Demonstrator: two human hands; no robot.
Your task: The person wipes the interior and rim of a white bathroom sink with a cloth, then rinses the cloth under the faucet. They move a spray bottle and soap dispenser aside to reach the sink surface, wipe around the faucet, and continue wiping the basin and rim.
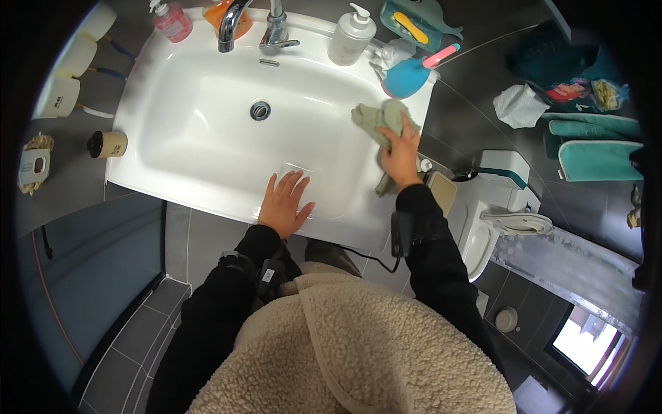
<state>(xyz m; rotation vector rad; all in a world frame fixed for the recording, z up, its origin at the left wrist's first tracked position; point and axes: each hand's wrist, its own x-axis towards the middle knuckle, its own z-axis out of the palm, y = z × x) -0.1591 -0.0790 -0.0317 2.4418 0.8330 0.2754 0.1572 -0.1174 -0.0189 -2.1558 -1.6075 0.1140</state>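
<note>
My right hand (403,156) is on the right rim of the white washbasin (186,192), its fingers pressed over a crumpled sage-green cloth (372,117). Part of the cloth lies under the palm, and a loose end hangs below the hand at the rim. My left hand (281,207) rests flat at the basin's front edge, fingers spread toward the bowl, with nothing in it. The round metal drain (260,110) shows in the middle of the bowl.
A chrome faucet (276,31), a pink soap bottle (172,22) and a clear pump bottle (352,38) line the back rim. By the right corner sits a blue scoop-like item with a pink handle (408,77). A dark-capped jar (108,145) stands left; a toilet (483,228) is at right.
</note>
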